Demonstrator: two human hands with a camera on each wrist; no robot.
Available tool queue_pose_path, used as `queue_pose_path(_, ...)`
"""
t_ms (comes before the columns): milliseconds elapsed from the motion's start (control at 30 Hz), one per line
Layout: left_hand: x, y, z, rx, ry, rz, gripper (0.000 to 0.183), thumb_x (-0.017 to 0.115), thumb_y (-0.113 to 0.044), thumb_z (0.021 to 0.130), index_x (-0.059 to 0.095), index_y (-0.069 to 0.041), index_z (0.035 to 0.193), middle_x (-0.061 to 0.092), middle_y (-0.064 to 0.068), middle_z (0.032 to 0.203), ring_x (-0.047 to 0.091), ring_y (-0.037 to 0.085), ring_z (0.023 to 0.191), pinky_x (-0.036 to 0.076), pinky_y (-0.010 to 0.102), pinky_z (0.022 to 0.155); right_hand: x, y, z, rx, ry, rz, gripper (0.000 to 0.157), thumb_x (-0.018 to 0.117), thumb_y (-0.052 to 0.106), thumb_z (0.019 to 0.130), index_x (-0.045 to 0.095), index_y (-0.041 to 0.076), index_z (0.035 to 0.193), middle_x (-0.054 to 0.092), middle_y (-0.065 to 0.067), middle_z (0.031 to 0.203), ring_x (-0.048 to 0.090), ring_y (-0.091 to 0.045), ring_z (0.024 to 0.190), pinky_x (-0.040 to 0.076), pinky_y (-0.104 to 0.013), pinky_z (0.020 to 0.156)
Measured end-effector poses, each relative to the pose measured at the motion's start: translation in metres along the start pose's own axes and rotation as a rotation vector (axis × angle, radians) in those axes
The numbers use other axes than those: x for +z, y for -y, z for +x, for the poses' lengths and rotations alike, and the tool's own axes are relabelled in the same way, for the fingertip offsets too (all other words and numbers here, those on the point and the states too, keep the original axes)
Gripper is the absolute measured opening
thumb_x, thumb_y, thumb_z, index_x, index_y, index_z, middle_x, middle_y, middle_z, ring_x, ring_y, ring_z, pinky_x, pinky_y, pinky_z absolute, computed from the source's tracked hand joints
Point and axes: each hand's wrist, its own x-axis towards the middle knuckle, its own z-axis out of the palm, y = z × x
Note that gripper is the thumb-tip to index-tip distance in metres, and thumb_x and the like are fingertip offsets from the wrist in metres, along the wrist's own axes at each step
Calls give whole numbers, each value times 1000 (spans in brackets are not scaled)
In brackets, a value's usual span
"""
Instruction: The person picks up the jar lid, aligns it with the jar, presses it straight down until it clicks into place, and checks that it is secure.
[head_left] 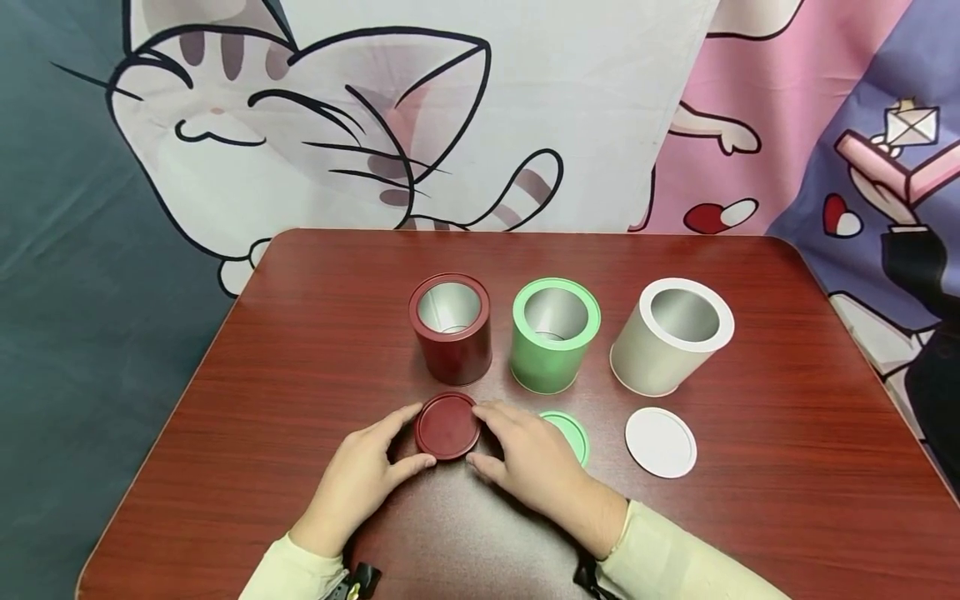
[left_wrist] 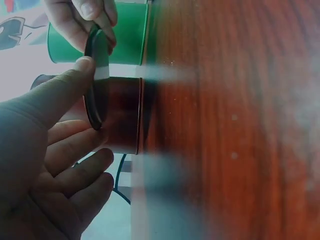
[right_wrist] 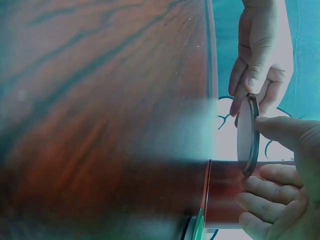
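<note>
A dark red round lid [head_left: 447,426] is held between both hands, raised off the table as both wrist views show. My left hand [head_left: 360,479] grips its left edge with thumb and index finger; the other fingers spread below in the left wrist view. At the opposite edge, my right hand [head_left: 536,458] holds the lid [right_wrist: 248,135] by thumb and fingertips. Just beyond stands an open dark red can [head_left: 459,354], upright, its inside silvery. Partly hidden behind the right hand lies a green lid [head_left: 573,435].
An open green can [head_left: 547,367] stands right of the dark red one. Further right is an open white can [head_left: 651,358], with a white lid [head_left: 661,442] lying in front. The brown wooden table [head_left: 247,450] meets a printed cloth [head_left: 570,75] at its far edge.
</note>
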Motion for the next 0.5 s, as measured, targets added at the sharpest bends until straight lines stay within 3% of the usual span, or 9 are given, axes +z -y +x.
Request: queue_pose_path(500, -8, -5, 0, 71, -101, 36, 67, 92, -33, 69, 68, -9, 127, 71, 11, 122, 69, 26, 111, 56, 42, 88, -1, 3, 2, -56, -120, 20, 52, 84, 32, 81, 69, 7, 123, 70, -4, 124, 64, -18, 118, 53, -37, 97)
